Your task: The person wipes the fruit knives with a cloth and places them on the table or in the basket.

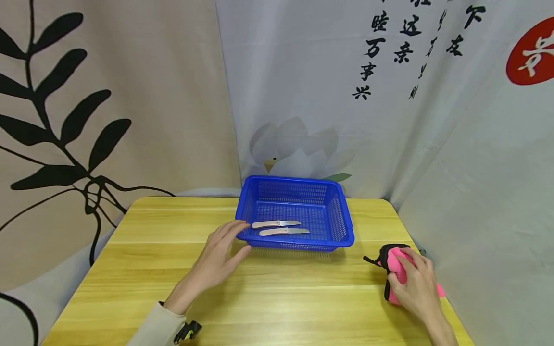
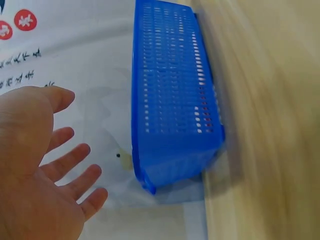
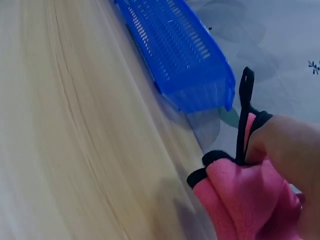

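Two small knives with pale pink handles lie side by side in a blue plastic basket; the rear knife (image 1: 275, 224) and the front knife (image 1: 283, 231) both point right. My left hand (image 1: 221, 254) is at the basket's front left corner, fingers loosely extended and nothing in its grasp. In the left wrist view those fingers spread beside the basket (image 2: 172, 75). Over at the table's right edge, my right hand (image 1: 415, 283) grips a folded pink cloth (image 1: 396, 262) with black trim and a black hanging loop. The right wrist view shows the cloth (image 3: 245, 195) bunched under the thumb.
The yellow wood-grain table (image 1: 303, 298) carries the basket near its back edge. Behind hangs a pale curtain (image 1: 173, 96) printed with dark leaves and writing, and it continues down the right side. A dark watch-like band (image 1: 187, 331) sits at the left cuff.
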Available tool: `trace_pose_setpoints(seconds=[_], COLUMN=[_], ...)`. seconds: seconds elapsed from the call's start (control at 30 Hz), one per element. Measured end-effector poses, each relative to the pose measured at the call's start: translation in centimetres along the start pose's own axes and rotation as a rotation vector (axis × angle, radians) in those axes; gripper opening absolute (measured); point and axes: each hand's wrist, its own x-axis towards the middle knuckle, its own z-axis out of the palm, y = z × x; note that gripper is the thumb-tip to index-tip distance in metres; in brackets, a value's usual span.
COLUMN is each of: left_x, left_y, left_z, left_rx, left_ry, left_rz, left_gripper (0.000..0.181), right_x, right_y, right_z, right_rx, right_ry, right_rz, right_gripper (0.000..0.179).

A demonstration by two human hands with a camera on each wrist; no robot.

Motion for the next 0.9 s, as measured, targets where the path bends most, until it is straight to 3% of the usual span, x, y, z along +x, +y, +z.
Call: trace_pose_setpoints(seconds=[0.17,0.33,0.57,0.63,0.73,0.9], left_x=[-2.0,-3.1,-4.7,-5.1,-5.6,-6.1], left_y=[-0.7,-0.9,-1.1,-1.2,-1.3,-1.2], left_z=[-0.2,-0.3,0.2,0.4,0.6,1.1], left_rx=[0.033,0.059,0.07,0.068,0.064,0.069], left_ry=[0.042,0.069,0.019,0.002,-0.016,-0.046], left_rz=[0.018,0.035,-0.006,-0.017,-0.018,0.005], left_gripper=[0.053,0.052,0.052,0.053,0.054,0.058], right_x=[0.5,0.9,0.9,0.8,0.7,0.9], right_y=[1.8,3.2,3.4,3.1,2.0,-1.0], right_z=[0.1,0.2,0.6,0.5,0.4,0.8], right_rx=[-0.079,-0.106,-0.058,-0.046,-0.002,0.112], right_ry=[-0.142,-0.275,-0.363,-0.352,-0.264,-0.055], right_rz=[0.063,0.119,0.128,0.127,0.098,-0.091], right_gripper=[0.044,0.045,0.046,0.046,0.043,0.041])
